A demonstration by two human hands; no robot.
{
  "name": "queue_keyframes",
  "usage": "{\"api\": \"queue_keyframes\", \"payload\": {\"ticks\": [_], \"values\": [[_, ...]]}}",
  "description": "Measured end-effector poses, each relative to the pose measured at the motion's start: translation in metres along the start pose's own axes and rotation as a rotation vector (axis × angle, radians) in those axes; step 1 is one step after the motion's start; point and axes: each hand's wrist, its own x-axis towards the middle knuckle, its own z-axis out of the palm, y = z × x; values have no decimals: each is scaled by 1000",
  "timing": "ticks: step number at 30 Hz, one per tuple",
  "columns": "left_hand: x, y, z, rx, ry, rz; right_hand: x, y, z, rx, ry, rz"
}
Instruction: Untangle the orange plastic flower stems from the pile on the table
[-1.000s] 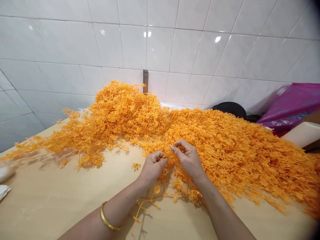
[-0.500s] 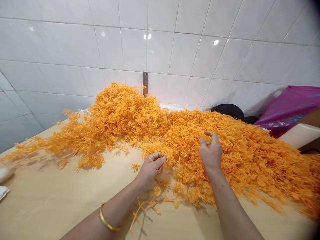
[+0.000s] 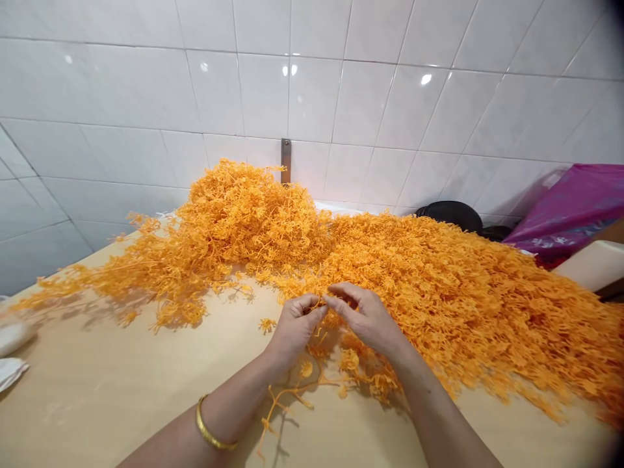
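Note:
My left hand [image 3: 295,330] is closed in a pinch, thumb against forefinger, on part of an orange plastic-looking sprig [image 3: 291,392]. Thumb and fingers of my right hand [image 3: 369,318] come together at the left fingertips and pinch at the same spot; the exact piece between them is mostly hidden. A thin branching stem of the sprig trails below the hands over the tabletop. Just behind and to the right of my hands spreads a large heap of orange sprigs [image 3: 468,292]. Another mound of orange sprigs [image 3: 248,218] rises at the back left.
Beyond the pale wooden table [image 3: 146,383] is a white tiled wall [image 3: 312,97] with a metal bracket [image 3: 286,160]. Black round items [image 3: 451,214], a purple bag [image 3: 565,211] and a cream object [image 3: 592,265] lie at the back right. White cloth [image 3: 12,372] lies at the left edge.
My right hand has moved left and down from over the right heap to the left fingertips, its fingers closing there. The left hand stays almost in place. The view has shifted slightly.

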Motion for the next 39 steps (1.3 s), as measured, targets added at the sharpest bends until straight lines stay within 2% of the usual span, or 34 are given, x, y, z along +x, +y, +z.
{"api": "queue_keyframes", "payload": {"ticks": [1, 3, 8, 10, 14, 15, 17, 20, 26, 27, 29, 31, 36, 37, 39], "values": [[0, 0, 0, 13, -6, 0, 0, 0, 2, 23, -49, 7], [1, 1, 0, 24, -19, -29, 0, 1, 4, 63, -48, 31], [2, 4, 4, -54, -86, -66, 2, 4, 9, 142, 153, 88], [1, 5, 5, -75, -86, -64, 3, 8, 6, 137, 276, 134], [-2, 2, 2, -88, -54, -103, 6, 24, -15, 237, 698, 273], [-2, 1, 1, -104, -21, -110, 7, 29, -20, 278, 753, 283], [0, 0, -1, -141, 53, -103, 8, 33, -25, 321, 693, 281], [3, 1, -2, -145, 88, -95, 7, 28, -19, 291, 453, 232], [5, -1, -3, -249, 21, -128, 4, 8, 0, 182, -4, 68], [5, -1, -3, -276, -2, -131, 4, 6, 2, 155, -54, 23], [4, -1, -3, -285, -40, -144, 3, 3, 6, 91, -68, -52], [2, 1, -1, -251, -74, -153, 3, 4, 5, 18, 41, -67], [-4, 7, 0, -194, -141, -189, 6, 25, -21, -63, 626, 185], [-4, 9, -1, -214, -137, -205, 7, 29, -26, -104, 696, 199], [-4, 13, -4, -298, -128, -225, 7, 36, -31, -249, 723, 149]]}}
